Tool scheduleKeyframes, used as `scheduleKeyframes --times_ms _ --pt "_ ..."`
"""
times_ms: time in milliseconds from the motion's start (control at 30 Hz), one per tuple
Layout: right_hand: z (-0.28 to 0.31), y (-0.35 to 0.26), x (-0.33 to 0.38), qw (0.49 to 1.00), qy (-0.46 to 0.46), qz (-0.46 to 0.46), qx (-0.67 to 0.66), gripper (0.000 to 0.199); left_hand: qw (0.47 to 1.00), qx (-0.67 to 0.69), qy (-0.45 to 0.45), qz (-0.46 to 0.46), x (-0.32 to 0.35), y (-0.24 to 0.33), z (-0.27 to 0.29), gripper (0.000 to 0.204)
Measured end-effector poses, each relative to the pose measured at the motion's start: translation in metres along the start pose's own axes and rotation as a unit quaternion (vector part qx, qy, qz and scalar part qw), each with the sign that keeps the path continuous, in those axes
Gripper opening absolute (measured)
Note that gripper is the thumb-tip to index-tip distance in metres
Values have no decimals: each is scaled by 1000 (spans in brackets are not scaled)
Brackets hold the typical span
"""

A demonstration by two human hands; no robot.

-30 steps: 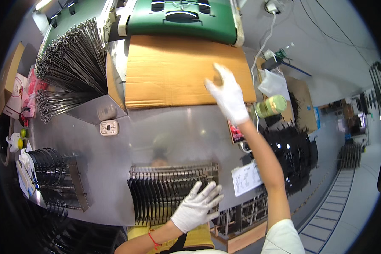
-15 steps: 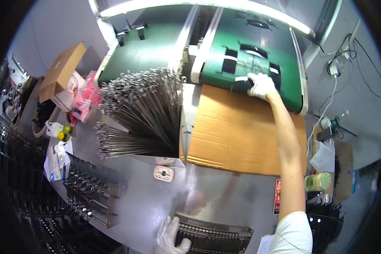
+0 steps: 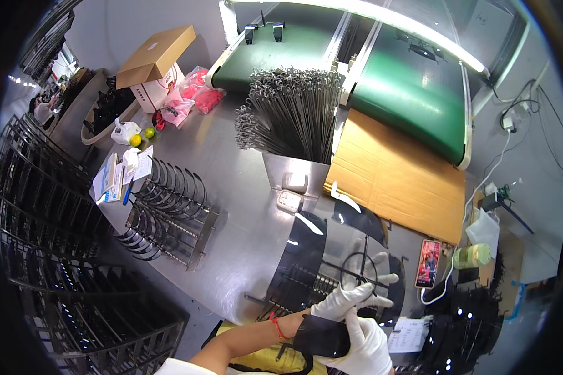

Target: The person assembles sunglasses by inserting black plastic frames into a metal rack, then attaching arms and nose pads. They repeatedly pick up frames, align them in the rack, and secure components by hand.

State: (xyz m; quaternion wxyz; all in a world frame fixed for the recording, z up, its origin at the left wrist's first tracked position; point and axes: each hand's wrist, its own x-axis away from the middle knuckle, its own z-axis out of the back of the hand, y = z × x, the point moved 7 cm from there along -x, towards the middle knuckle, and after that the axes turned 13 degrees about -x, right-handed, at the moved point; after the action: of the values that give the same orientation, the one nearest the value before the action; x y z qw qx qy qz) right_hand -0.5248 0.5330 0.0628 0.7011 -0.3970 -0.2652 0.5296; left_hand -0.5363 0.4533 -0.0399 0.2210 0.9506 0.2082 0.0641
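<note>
Hands at six o'clock are mounting: left hand (image 3: 343, 301) pinching a dark curved visor (image 3: 331, 250), right hand (image 3: 363, 344) clamped on its black pouch (image 3: 319, 337); seating it likely demands careful alignment.

Steel table (image 3: 231, 206) with wire racks (image 3: 169, 215)

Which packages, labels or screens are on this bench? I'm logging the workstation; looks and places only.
Cardboard box: far left corner, brown, flap open.
Pink bags: beside the box, clear with pink contents.
Phone: right of the hands, upright rectangle, screen lit reddish.
Paper sheet: lower right, white, printed.
Booklets: left edge, white and blue.
Green bottle: right of phone, lying down.
</note>
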Motion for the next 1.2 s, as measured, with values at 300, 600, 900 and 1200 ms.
scheduleKeyframes --times_ms 300,600,900,1200 --pt "37 94 47 946 231 -204 98 72 857 -474 2 -201 48 -2 -38 77" --pt "34 39 51 906 198 -45 371 48 978 -179 90 56 54 39 -32 50" --pt "7 120 134 901 -51 -334 272 41 982 -141 -121 40 59 42 -20 31" --pt "-10 211 154 948 11 -272 163 41 987 -27 -158 31 67 69 -26 46"
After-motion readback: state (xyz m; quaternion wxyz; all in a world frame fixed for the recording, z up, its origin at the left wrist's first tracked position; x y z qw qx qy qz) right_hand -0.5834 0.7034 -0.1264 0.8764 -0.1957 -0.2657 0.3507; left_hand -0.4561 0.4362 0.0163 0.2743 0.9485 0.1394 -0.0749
